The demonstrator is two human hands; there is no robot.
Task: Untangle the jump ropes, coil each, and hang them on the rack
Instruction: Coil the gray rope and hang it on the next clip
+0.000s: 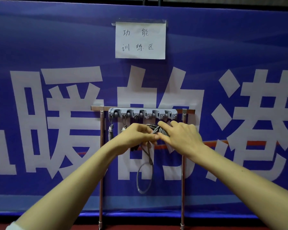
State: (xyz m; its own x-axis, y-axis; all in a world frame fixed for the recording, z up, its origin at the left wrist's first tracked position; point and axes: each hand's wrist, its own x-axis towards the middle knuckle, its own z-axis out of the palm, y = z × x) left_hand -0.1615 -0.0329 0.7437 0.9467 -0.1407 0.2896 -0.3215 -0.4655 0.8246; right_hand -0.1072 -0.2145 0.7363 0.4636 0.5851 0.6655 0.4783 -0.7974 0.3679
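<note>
Grey rack (pixel 142 113) w/ a row of clips sits on a metal crossbar (pixel 98 108) held up by two thin poles (pixel 101 163), right against the blue banner (pixel 56 47). Two coiled ropes (pixel 110 132) hang off its clips at 9 o'clock, near each other.

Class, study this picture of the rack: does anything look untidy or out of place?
One loop of the grey jump rope sags loose below both hands, left hand and right hand, so the coil is unfinished. The rack looks level.
</note>
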